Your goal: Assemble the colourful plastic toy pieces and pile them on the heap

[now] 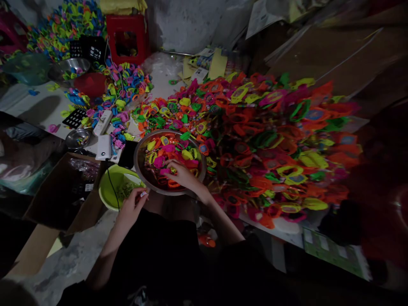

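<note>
A steel bowl (137,170) at the centre holds a heap of bright plastic toy watches (168,148) in pink, yellow, green and orange. My right hand (180,175) reaches into it from the right, thumb and fingers closing round a pink and yellow toy watch (165,171) among the others. Left of the bowl's near edge, my left hand (132,206) is closed in a pinch. A small white and red piece (143,194) shows at its fingertips; its kind is too small to make out. Beside that hand stands a lime-green basin (106,193) with pale green bits inside.
A large pile of toy watches (270,140) covers the table's right side. At left are a cardboard box (86,204), a small metal bowl (77,139), a power strip (102,122) and a white device (103,147). A red stool (128,38) stands behind. Another person (25,148) sits at far left.
</note>
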Tool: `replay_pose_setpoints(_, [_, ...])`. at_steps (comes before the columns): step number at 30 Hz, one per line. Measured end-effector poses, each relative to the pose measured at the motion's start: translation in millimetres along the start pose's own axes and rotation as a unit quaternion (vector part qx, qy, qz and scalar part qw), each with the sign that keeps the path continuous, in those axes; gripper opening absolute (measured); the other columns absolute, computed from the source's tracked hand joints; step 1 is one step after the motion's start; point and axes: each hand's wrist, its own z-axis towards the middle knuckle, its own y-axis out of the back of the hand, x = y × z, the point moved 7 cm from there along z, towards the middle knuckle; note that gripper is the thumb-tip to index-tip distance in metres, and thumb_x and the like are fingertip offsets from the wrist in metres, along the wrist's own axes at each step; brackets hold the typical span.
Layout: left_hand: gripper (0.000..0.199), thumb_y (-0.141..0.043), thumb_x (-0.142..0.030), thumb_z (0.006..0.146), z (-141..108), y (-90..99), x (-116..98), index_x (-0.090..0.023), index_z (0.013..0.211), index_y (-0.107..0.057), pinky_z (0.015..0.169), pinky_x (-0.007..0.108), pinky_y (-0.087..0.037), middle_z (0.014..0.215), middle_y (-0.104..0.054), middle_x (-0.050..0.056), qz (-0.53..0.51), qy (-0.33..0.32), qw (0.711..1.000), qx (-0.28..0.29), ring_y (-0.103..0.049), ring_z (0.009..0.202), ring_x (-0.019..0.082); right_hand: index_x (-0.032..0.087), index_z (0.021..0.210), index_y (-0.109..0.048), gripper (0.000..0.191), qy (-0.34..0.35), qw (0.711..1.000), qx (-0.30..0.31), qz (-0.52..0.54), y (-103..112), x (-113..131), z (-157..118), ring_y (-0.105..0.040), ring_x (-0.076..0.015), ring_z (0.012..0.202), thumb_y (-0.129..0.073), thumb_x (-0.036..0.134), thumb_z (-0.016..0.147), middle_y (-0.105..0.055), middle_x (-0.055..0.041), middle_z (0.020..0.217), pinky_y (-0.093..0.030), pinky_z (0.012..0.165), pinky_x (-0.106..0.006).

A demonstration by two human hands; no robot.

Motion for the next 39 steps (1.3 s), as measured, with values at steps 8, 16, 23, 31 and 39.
replay_pose_setpoints(8, [0.025, -0.046, -0.033, 0.092, 18, -2.1, -34, -0.021, 0.11, -0.059, 0.093, 0.032, -0.045, 0.11, -0.065, 0.006, 0.02, -0.09, 0.995, -0.036, -0.06, 0.102, 0.017, 0.019, 0.092, -0.052, 0.019, 0.003, 0.971, 0.042, 0.236, 10, 50, -32, -0.061, -0.0141, 0.083, -0.048, 0.038, 0.09, -0.063, -0.0024, 0.089, -0.049, 0.079, -0.03])
replay_pose_setpoints(16, [0.021, -0.046, -0.032, 0.092, 14, -5.0, -54, -0.019, 0.108, -0.05, 0.089, 0.029, -0.046, 0.104, -0.062, 0.006, -0.018, -0.107, 0.993, -0.046, -0.059, 0.098, 0.015, 0.022, 0.107, -0.051, 0.039, 0.032, 0.965, -0.012, 0.26, 25, 72, -48, -0.062, -0.0163, 0.092, -0.068, 0.04, 0.077, -0.062, -0.0032, 0.099, -0.051, 0.084, -0.03])
replay_pose_setpoints(23, [0.016, -0.045, -0.028, 0.093, 3, -5.4, -74, -0.02, 0.105, -0.051, 0.089, 0.031, -0.046, 0.101, -0.059, 0.006, 0.053, -0.17, 0.984, -0.025, -0.057, 0.099, 0.016, 0.024, 0.113, -0.049, 0.045, 0.045, 0.975, -0.008, 0.218, 28, 80, -54, -0.063, -0.0183, 0.097, -0.069, 0.041, 0.076, -0.063, -0.0036, 0.1, -0.052, 0.086, -0.034])
replay_pose_setpoints(31, [0.014, -0.044, -0.024, 0.093, 2, -4.3, -78, -0.02, 0.104, -0.053, 0.088, 0.032, -0.046, 0.099, -0.061, 0.005, 0.06, -0.181, 0.982, -0.006, -0.058, 0.097, 0.017, 0.023, 0.103, -0.055, 0.037, 0.053, 0.979, -0.008, 0.195, 37, 86, -55, -0.063, -0.0178, 0.092, -0.068, 0.044, 0.075, -0.063, -0.0035, 0.098, -0.053, 0.082, -0.032])
replay_pose_setpoints(39, [0.012, -0.043, -0.02, 0.094, -2, -4.3, -88, -0.021, 0.1, -0.053, 0.084, 0.028, -0.046, 0.095, -0.061, 0.003, 0.077, -0.199, 0.977, 0.025, -0.057, 0.093, 0.015, 0.021, 0.1, -0.057, 0.032, 0.063, 0.982, 0.039, 0.173, 41, 93, -53, -0.062, -0.0163, 0.088, -0.068, 0.041, 0.077, -0.065, -0.0027, 0.095, -0.051, 0.079, -0.029])
